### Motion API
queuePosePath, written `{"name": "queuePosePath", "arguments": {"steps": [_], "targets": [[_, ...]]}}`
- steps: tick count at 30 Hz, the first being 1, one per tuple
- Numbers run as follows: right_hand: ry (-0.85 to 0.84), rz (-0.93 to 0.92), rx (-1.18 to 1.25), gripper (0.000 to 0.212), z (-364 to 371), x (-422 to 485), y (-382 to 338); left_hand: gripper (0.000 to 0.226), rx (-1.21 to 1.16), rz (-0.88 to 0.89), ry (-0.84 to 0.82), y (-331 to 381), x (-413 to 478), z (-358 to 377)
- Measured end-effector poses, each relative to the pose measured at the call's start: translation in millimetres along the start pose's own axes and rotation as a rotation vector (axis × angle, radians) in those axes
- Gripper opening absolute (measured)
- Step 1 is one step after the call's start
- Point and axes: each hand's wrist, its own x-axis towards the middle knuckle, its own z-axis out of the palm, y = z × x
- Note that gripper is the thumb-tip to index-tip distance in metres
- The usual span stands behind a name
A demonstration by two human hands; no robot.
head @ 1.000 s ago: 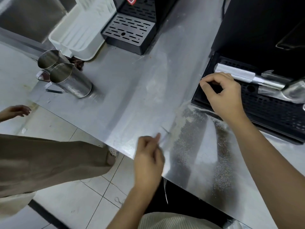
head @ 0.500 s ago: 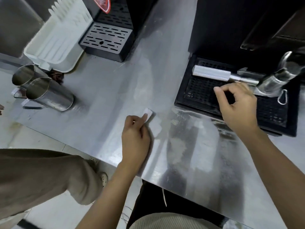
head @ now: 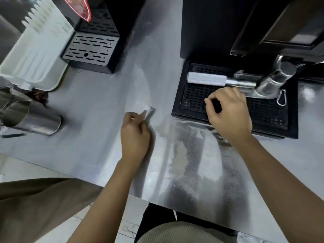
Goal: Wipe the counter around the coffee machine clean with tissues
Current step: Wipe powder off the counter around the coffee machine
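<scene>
My left hand [head: 135, 134] pinches a small folded white tissue [head: 148, 110] and presses it on the steel counter [head: 98, 141], left of the coffee machine [head: 245, 32]. My right hand [head: 228, 113] hovers over the front of the machine's black drip tray [head: 185, 102], thumb and fingers curled toward each other with nothing visible between them. A dusty patch of fine coffee grounds [head: 189, 165] covers the counter in front of the tray, between my forearms.
A portafilter with a silver handle [head: 206, 79] lies across the drip tray. Two steel milk jugs [head: 29, 118] stand at the left edge, a white plastic tray [head: 33, 55] behind them, and a second black machine's drip grate [head: 89, 50]. Another person's trouser leg [head: 35, 207] is at lower left.
My left hand moved from the counter's front edge forward onto the counter, sliding the tissue away from me. My right hand stayed over the drip tray. The view shifted.
</scene>
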Motion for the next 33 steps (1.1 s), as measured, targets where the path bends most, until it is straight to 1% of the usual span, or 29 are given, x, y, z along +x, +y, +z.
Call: {"name": "queuePosePath", "arguments": {"steps": [2,4,6,7,8,9,11,12,14,16,20,21,22,23,24,26,27,29,31,33], "targets": [[-0.006,0.002,0.000,0.015,0,0,0,0.037,-0.021,0.105,-0.033,9,-21,6],[-0.010,0.008,0.002,0.015,0,1,0,0.041,-0.094,0.190,-0.151,18,-46,11],[0.005,0.019,0.014,0.016,0,1,0,0.042,-0.213,0.192,-0.316,24,-59,11],[0.019,0.027,0.029,0.016,0,1,0,0.040,-0.284,0.141,-0.355,25,-58,9],[0.032,0.039,0.055,0.016,-1,1,-1,0.037,-0.321,0.084,-0.326,24,-51,6],[0.044,0.052,0.089,0.015,-2,1,-2,0.034,-0.310,0.041,-0.254,23,-41,3],[0.057,0.064,0.149,0.015,-4,1,-3,0.033,-0.211,-0.002,-0.106,17,-15,-1],[0.058,0.065,0.163,0.015,-4,1,-3,0.034,-0.157,-0.011,-0.079,15,-5,0],[0.059,0.064,0.170,0.015,-4,2,-2,0.036,-0.067,0.028,-0.101,15,0,5],[0.061,0.067,0.171,0.014,-4,1,-2,0.034,-0.054,0.103,-0.139,21,-15,13],[0.051,0.083,0.183,0.014,-5,1,-4,0.035,-0.137,0.274,-0.338,35,-47,23],[0.053,0.085,0.192,0.013,-5,1,-4,0.035,-0.171,0.283,-0.380,36,-50,22],[0.056,0.089,0.202,0.013,-6,1,-4,0.035,-0.217,0.249,-0.387,37,-49,18],[0.058,0.091,0.211,0.013,-7,1,-4,0.036,-0.237,0.204,-0.335,35,-45,13],[0.057,0.089,0.216,0.014,-8,1,-4,0.037,-0.221,0.155,-0.247,32,-38,7],[0.048,0.080,0.214,0.014,-8,0,-4,0.036,-0.113,0.088,-0.101,21,-21,0],[0.046,0.078,0.212,0.015,-8,1,-4,0.036,-0.066,0.073,-0.086,18,-15,-1],[0.049,0.083,0.218,0.015,-7,0,-4,0.034,-0.025,0.133,-0.127,20,-12,6],[0.053,0.088,0.226,0.016,-7,0,-4,0.031,-0.032,0.216,-0.164,26,-18,17],[0.052,0.086,0.228,0.016,-7,0,-4,0.030,-0.041,0.234,-0.161,31,-24,29]]}}
